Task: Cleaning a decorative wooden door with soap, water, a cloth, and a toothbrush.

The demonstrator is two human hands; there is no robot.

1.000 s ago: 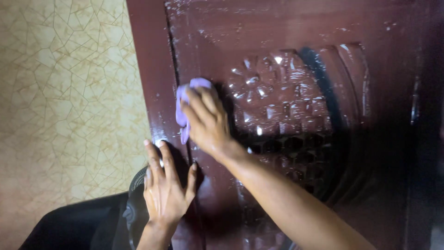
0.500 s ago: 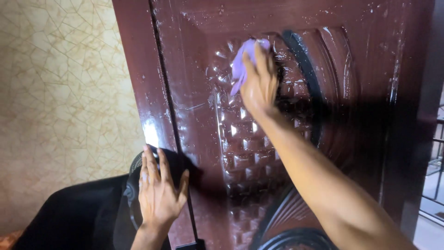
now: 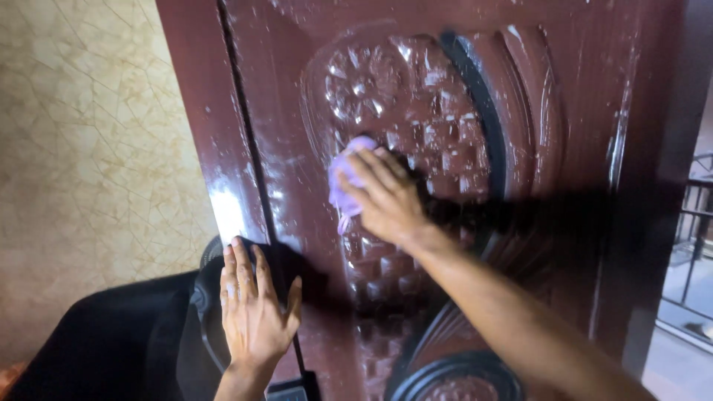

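Note:
A glossy dark red-brown door (image 3: 579, 96) with a carved, embossed panel fills most of the view, wet with soapy streaks. My right hand (image 3: 382, 197) presses a purple cloth (image 3: 343, 186) against the left side of the carved panel. Only part of the cloth shows past my fingers. My left hand (image 3: 252, 308) lies flat with fingers spread on the door's left edge, lower down, holding nothing.
A beige wall (image 3: 89, 148) with a cracked-stone pattern stands to the left. A black chair back (image 3: 111, 349) sits low left, beside my left hand. At the far right, past the door's edge, a metal railing (image 3: 694, 223) shows.
My right hand swept the cloth from the door's left part up to the top of the carved panel, then down and left. My left hand stayed flat on the edge.

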